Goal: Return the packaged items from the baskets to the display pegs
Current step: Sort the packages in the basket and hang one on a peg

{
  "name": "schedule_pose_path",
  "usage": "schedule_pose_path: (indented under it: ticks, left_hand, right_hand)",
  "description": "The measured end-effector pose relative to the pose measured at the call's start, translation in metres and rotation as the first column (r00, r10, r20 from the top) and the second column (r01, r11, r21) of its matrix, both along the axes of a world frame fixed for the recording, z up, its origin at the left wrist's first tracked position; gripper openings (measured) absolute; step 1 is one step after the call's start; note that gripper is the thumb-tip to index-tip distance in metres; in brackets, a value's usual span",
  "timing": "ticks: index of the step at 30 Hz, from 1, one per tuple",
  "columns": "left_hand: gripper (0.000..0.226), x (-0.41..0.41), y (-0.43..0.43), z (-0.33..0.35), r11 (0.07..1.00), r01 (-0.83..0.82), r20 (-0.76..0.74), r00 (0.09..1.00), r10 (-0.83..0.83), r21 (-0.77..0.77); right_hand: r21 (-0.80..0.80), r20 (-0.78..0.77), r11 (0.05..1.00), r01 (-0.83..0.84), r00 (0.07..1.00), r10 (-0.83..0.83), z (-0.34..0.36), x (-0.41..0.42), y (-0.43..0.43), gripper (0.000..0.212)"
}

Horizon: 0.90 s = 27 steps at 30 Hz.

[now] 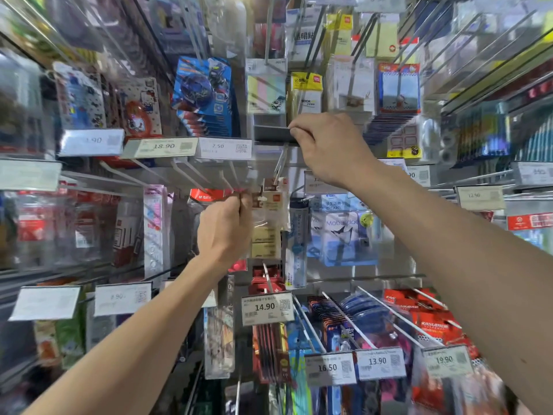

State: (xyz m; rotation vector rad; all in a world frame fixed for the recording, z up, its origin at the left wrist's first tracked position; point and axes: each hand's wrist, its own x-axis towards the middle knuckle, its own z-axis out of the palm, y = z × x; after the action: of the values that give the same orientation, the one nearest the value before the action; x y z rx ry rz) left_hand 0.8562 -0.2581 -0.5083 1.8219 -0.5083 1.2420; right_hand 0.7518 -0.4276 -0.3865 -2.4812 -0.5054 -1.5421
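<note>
**Nearest you, low on the rack:** 14.90 label (267, 308), 16.50 label (329, 368), 13.90 label (380, 362) and 19.90 label (446, 360). Each is a flat white paper slip in a clear plastic sleeve. Glossy red and blue carded packs hang on thin white rods behind them.

**Your left hand (224, 232):** the fingers are curled, with thumb and fingertips pinching the top edge of the packet (266, 235).

**Packet:** soft, crinkled clear film with a small white-and-brown card header and pale yellow rectangular blocks inside. It hangs upright just to the right of that hand, at the middle of the rack. Its header is at the tip of the peg (281, 163).

**Peg:** thin paired metal wire slanting down from under the grey strip (270, 133) to the packet's header. Blur hides whether the header is threaded on.

**Your right hand (326, 145):** above and to the right of the left hand. Its fingers are curled round the right end of the grey strip.

**Grey strip:** a flat, matt, rectangular bar, held level.

**Behind the packet:** a long narrow clear ruler pack (297, 244) and a pale blue card holder (344, 232) in glossy film.

**Farthest, upper row:**
- A toy card (203, 85), blue, with a round domed blister.
- A sticky-note pad (266, 91) in pastel stripes.
- A yellow-topped pack (306, 91), square-cornered.
</note>
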Motion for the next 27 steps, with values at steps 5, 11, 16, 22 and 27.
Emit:
schedule_pose_path:
  ticks: [5, 11, 16, 22, 27]
  left_hand:
    - [0.047, -0.018, -0.008, 0.010, 0.992, 0.100, 0.109, 0.988, -0.109, 0.082]
    - [0.055, -0.026, -0.030, 0.046, 0.999, -0.036, 0.131, 0.991, 0.032, 0.033]
    - [0.052, -0.024, -0.038, 0.056, 0.999, -0.031, 0.064, 0.997, 0.032, -0.028]
    - [0.050, -0.020, -0.036, 0.058, 0.996, 0.012, -0.076, 0.997, -0.019, -0.087]
    - [0.047, -0.008, -0.038, 0.056, 0.999, -0.040, -0.211, 0.977, 0.034, -0.021]
  right_hand:
    - [0.008, 0.009, 1.000, -0.006, 1.000, 0.006, -0.002, -0.004, 0.003, 0.028]
    - [0.015, -0.006, 1.000, 0.006, 1.000, -0.005, -0.001, -0.003, 0.003, 0.027]
    - [0.026, -0.024, 1.000, 0.015, 1.000, -0.014, -0.001, -0.005, 0.003, 0.028]
    - [0.018, -0.019, 1.000, 0.006, 1.000, -0.006, 0.000, -0.004, 0.002, 0.027]
    - [-0.006, 0.007, 1.000, 0.002, 1.000, -0.002, 0.001, -0.001, 0.001, 0.028]
